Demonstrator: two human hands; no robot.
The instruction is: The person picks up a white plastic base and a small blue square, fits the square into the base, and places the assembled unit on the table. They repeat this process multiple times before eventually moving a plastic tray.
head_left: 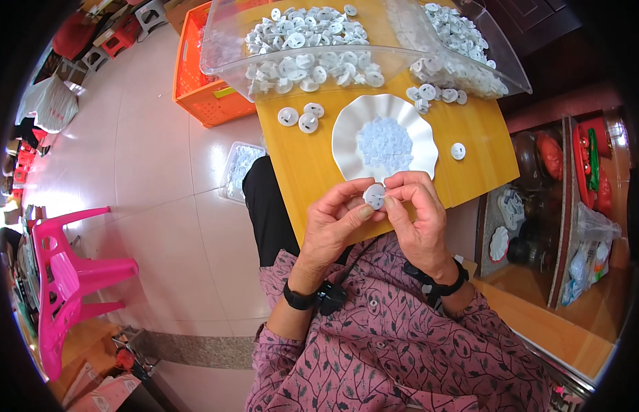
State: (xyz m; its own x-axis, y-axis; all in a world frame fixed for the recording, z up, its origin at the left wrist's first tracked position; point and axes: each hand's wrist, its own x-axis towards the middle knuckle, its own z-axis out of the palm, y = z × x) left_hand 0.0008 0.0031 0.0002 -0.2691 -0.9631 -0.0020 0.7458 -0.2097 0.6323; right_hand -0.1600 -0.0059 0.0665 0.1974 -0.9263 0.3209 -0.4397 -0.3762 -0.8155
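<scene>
Between both hands, over the table's near edge, is a round white plastic disc (374, 196) with small dark slots. My left hand (338, 214) grips the disc by its rim, thumb on the face. The fingers of my right hand (417, 214) are pinched at the disc's right side on a small pale piece, too small to make out well. Just beyond the hands, a white wavy-rimmed plate (347, 130) holds many small pale-blue flat pieces (386, 143).
Clear bins (227, 65) of similar white parts stand at the table's back. Loose discs (288, 117) lie left of the plate, and another disc (458, 150) lies right. An orange crate (209, 103), a tub (238, 172) and a pink stool (75, 264) are leftward; shelves (563, 206) rightward.
</scene>
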